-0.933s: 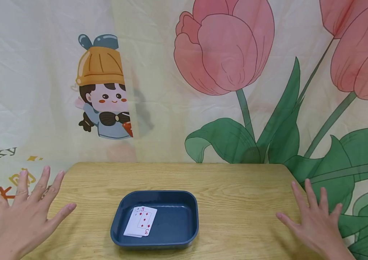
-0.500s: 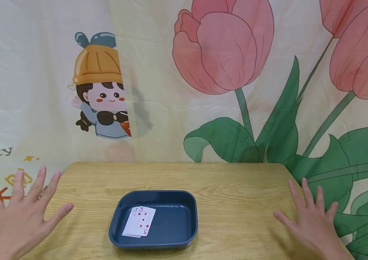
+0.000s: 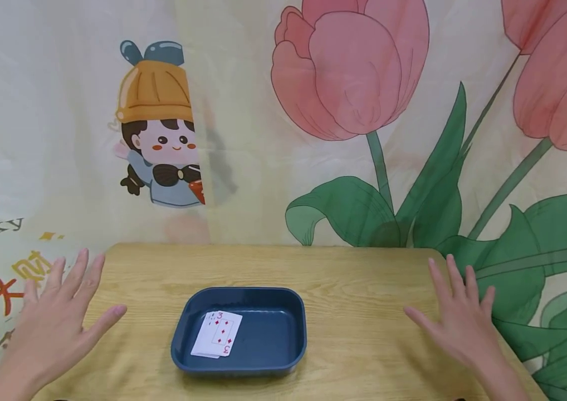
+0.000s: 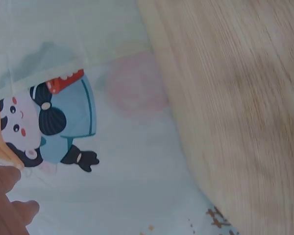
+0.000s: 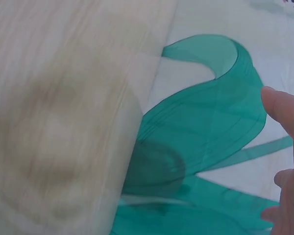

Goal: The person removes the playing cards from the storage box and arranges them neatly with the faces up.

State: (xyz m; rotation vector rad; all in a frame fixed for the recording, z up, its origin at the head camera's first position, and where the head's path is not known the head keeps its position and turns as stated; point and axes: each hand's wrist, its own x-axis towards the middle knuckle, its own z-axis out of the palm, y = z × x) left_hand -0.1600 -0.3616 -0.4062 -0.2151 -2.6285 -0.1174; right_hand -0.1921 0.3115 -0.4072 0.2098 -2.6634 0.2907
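A dark blue tray (image 3: pixel 274 334) with rounded corners sat on the wood-grained table (image 3: pixel 363 317), between the person's two hands and somewhat closer to the left one. A small stack of playing cards (image 3: pixel 216 334) lay face up in the left half of the tray, slanted a little, its upper end leaning to the right. The top card showed a red 3 in its corners and red diamond pips, and the edges of other cards peeped out along its left side and bottom.

The left hand (image 3: pixel 58 328) was raised at the left side of the table, apart from the tray, its fingers spread and the thumb pointing toward the tray. The right hand (image 3: pixel 464 328) was raised near the table's right edge, well apart from the tray, its fingers also spread, with the thumb toward the middle.

Behind the table hung a pale cloth (image 3: pixel 243 111) printed with pink tulips (image 3: pixel 356 72), green leaves (image 3: pixel 343 206), lettering (image 3: pixel 0 234) and a cartoon figure (image 3: pixel 163 139) in a yellow hat. The left wrist view caught that figure sideways beside a few fingertips; the right wrist view showed a large leaf, with fingers at the right edge
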